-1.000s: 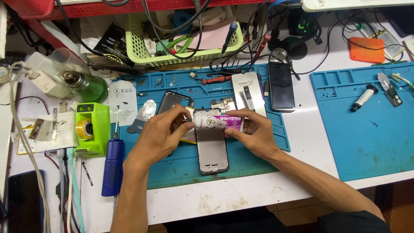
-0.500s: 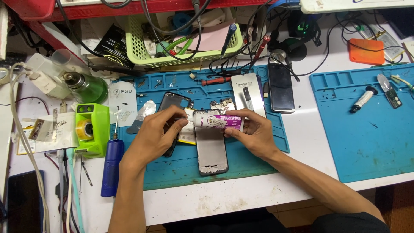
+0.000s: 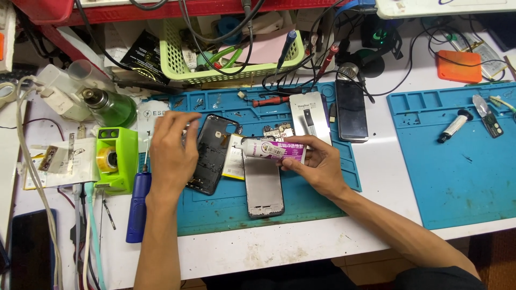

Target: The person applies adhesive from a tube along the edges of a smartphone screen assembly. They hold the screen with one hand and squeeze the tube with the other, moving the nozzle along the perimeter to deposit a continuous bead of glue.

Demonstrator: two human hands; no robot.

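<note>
White workbench (image 3: pixel 376 177), scuffed and stained along the near edge; on it a blue silicone repair mat (image 3: pixel 226 207) with moulded tray pockets along its top edge, matte and lightly soiled, and a second blue mat (image 3: pixel 462 177) of the same kind well apart to the right. Change since half a second ago: the left hand (image 3: pixel 171 153) was up against the glue tube together with the right; it has now come away to the left and lies palm down, fingers loosely spread, over the left edge of the dark phone back cover (image 3: pixel 212 153). The two-handed work on the tube appears to have ended, and the tube is now carried by one hand only. Right hand (image 3: pixel 317 166) pinches the glue tube (image 3: pixel 274 149) between thumb and fingers, tube lying near-horizontal, nozzle end pointing left, just above the top of the grey phone frame (image 3: pixel 262 185). Tube is soft-walled, white with a magenta label, glossy. Frame is a flat rounded rectangle, dull metallic grey, lying on the mat. Back cover is black, thin, with a camera cut-out, tilted slightly. Beside it a cream-white battery (image 3: pixel 234 158), partly hidden. Behind, a pale green plastic lattice basket (image 3: pixel 177 64) full of cables; left of the mat a bright green tape dispenser (image 3: pixel 114 158) and a blue-handled screwdriver (image 3: pixel 138 207).
</note>
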